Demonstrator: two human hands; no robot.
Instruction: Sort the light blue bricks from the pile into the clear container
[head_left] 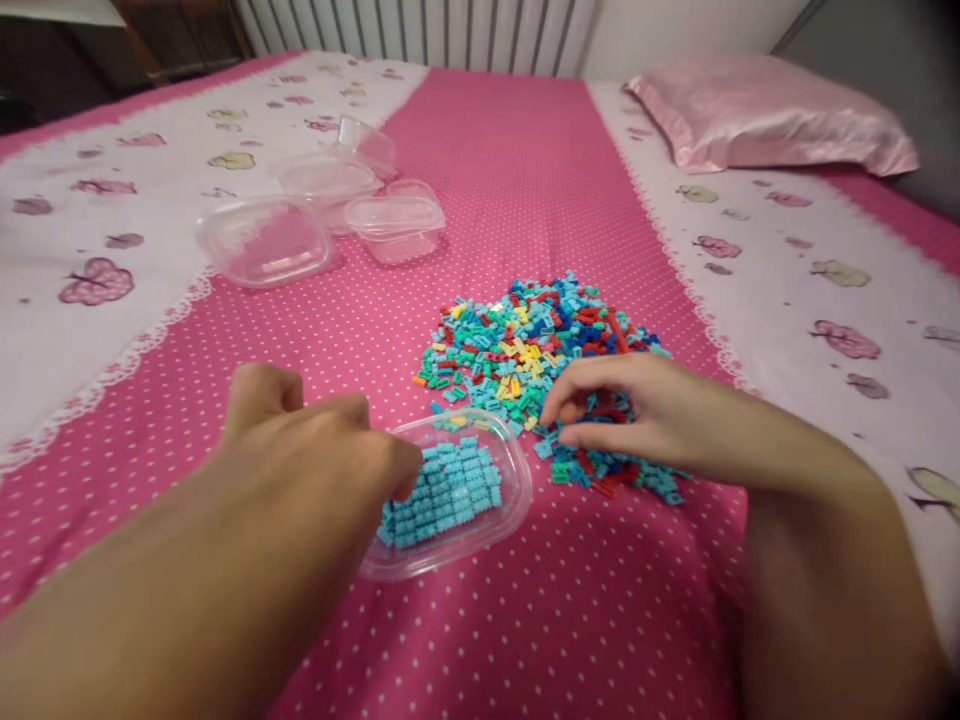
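Observation:
A clear plastic container [517,500] sits on the bedspread with light-blue toy building bricks [450,490] packed inside in neat rows. My left hand [322,450] reaches over its left side, fingers curled down at the bricks. Its fingertips are mostly hidden, and I cannot make out what they hold. To the right lies a loose pile of small building bricks [517,350] in blue, green, red and yellow. Low over the near part of this pile is my right hand [622,405], its fingers bent and the thumb a little apart from them, with no brick visible between.
Several clear plastic containers and lids [266,240] lie at the back left. A pink satin pillow [765,115] rests at the far right. The pink dotted bedspread [525,620] spreads underneath, and a white slatted panel [420,35] stands beyond the bed.

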